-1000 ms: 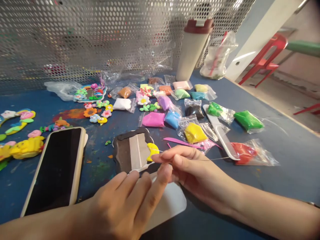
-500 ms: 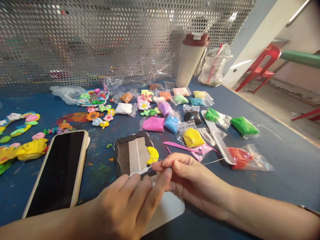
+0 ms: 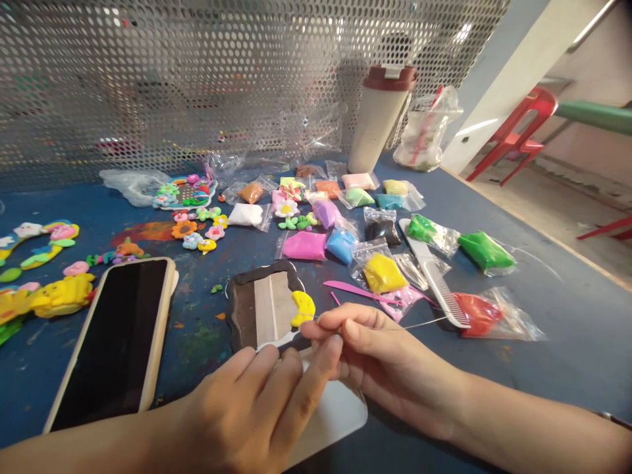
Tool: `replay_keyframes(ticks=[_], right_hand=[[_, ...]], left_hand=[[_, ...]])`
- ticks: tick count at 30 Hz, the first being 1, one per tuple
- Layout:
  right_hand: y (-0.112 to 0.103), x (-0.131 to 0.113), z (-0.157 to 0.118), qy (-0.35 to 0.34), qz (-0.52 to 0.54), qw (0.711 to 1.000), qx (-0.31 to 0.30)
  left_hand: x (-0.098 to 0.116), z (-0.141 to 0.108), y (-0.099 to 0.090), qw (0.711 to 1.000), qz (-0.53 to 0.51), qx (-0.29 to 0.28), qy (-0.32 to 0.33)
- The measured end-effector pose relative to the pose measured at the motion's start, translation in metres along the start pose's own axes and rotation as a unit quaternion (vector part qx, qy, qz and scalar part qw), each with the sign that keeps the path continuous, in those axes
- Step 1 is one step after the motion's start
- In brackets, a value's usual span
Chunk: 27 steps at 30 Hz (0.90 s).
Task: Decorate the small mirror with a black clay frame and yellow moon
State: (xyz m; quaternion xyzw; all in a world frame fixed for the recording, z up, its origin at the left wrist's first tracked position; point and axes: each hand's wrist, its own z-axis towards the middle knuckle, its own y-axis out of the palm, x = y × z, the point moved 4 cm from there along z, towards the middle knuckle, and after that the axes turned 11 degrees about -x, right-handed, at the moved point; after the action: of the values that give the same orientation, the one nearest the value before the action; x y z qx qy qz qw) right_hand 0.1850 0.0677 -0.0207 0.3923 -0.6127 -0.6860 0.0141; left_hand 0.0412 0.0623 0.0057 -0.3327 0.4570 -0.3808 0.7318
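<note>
My right hand (image 3: 380,349) pinches a thin metal wire (image 3: 419,325), whose length sticks out to the right toward the comb. My left hand (image 3: 266,401) comes in from the lower left, its index finger bent against my right fingertips; what lies between its fingers is hidden, though a small dark bit shows there. Just beyond the hands lies a frame-like piece (image 3: 257,280) edged with dark clay, with a yellow clay crescent moon (image 3: 303,308) on its right edge. A white board (image 3: 330,421) sits under my hands.
At left lies a phone (image 3: 113,336) near clay figures (image 3: 62,295). Bagged clay (image 3: 382,273), a pink clay knife (image 3: 360,289) and a white comb (image 3: 434,280) lie at right. A tumbler (image 3: 380,122) stands at the back before a perforated metal panel (image 3: 197,85).
The view has shifted very slightly. Both hands keep nearly the same pose, fingertips together, with the wire still in my right hand.
</note>
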Motion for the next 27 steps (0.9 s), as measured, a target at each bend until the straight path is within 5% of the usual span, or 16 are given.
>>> replay_keyframes(ticks=[27], right_hand=[[0.0014, -0.0028, -0.001, 0.013, -0.005, 0.999, 0.029]], left_hand=[[-0.0003, 0.0022, -0.0006, 1.0, 0.003, -0.014, 0.003]])
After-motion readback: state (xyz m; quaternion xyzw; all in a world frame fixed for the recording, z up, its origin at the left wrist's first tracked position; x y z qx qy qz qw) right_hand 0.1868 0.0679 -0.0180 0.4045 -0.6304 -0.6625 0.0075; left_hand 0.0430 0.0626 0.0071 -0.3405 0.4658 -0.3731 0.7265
